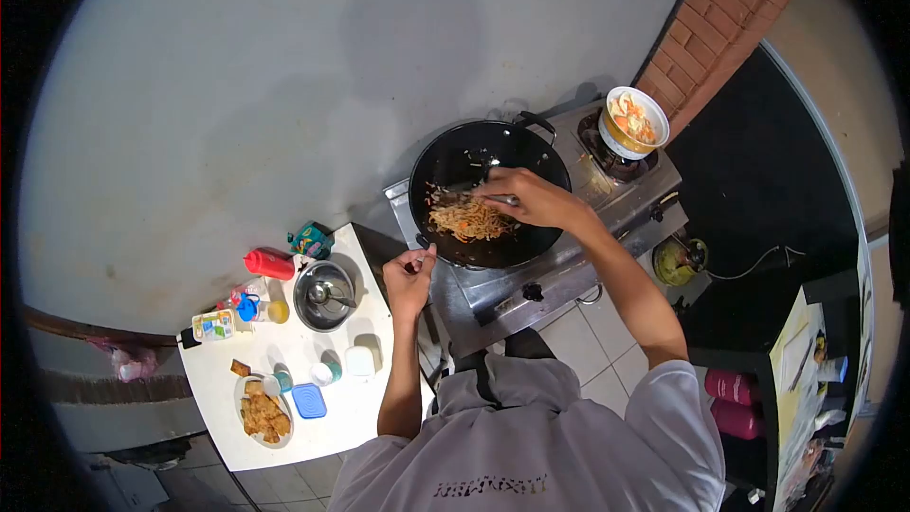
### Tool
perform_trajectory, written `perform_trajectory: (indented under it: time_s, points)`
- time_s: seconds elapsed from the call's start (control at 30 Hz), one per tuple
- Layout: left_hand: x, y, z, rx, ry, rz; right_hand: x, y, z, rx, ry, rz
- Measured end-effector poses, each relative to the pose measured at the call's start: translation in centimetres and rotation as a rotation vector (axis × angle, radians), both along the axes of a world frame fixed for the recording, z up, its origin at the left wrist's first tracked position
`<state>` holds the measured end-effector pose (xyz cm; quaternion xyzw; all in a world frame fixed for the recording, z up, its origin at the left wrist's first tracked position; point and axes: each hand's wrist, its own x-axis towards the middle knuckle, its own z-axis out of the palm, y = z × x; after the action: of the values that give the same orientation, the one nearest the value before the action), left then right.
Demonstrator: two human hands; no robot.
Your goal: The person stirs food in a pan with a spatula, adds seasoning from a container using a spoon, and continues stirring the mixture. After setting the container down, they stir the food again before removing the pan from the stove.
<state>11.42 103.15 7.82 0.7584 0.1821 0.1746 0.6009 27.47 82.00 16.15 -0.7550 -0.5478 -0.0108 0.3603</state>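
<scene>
Brown noodles (474, 222) flecked orange, black wok (536, 232), right fingers (493, 186) gripping utensil (512, 200), left fingers (417, 257) holding wok handle (424, 242)

Browned noodles (471, 220) in black wok (445, 156)

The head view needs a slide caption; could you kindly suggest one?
Right hand holds a utensil among noodles in a black wok, left hand at its handle.

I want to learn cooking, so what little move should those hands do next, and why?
Probably slide the utensil under the noodles and turn them rightward: the right hand holds it right at the heap, the left hand is by the wok's handle, and the wok's right side looks mostly bare.
</scene>
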Motion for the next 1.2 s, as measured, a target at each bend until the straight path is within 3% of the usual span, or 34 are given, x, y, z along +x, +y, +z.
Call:
perform_trajectory:
  time_s: [0.1,0.27,0.37,0.43,0.5,0.6,0.7,0.77,0.9,0.97,1.1,1.2]
  points:
    - [-0.1,-0.2,1.0,-0.022,0.082,-0.002,-1.7,-2.6,2.6,-0.009,0.009,-0.092]
    - [-0.3,0.0,1.1,-0.021,0.098,-0.040,-5.9,-3.4,7.2,0.002,0.100,-0.538]
    - [-0.2,-0.2,1.5,-0.023,0.086,-0.045,-7.7,0.0,6.1,0.048,0.131,-0.426]
    - [-0.2,-0.3,1.8,-0.016,0.084,-0.047,-7.3,2.8,4.2,-0.077,0.045,-0.390]
    - [-0.2,-0.5,1.8,-0.021,0.054,-0.033,-4.8,3.3,1.9,-0.063,-0.037,-0.405]
    - [-0.1,0.1,1.6,-0.045,0.076,-0.085,-3.0,2.7,3.8,-0.100,0.025,-0.605]
    - [-0.3,-0.1,2.3,-0.019,0.083,-0.106,-5.2,3.5,6.0,0.021,-0.003,-0.565]
    - [0.0,0.2,1.9,0.034,0.065,-0.089,-6.3,5.2,5.1,0.036,0.117,-0.486]
    - [0.1,0.0,1.5,0.007,0.075,-0.093,-5.2,6.4,1.0,0.052,-0.029,-0.481]
    - [-0.2,0.3,1.5,-0.006,0.052,-0.106,-3.4,5.4,1.9,-0.117,0.017,-0.587]
    - [-0.1,0.0,1.8,0.015,0.077,-0.082,-5.3,5.9,4.8,0.093,0.059,-0.633]
    - [0.1,0.1,1.4,0.038,0.113,-0.080,-4.2,7.4,1.6,0.102,-0.002,-0.636]
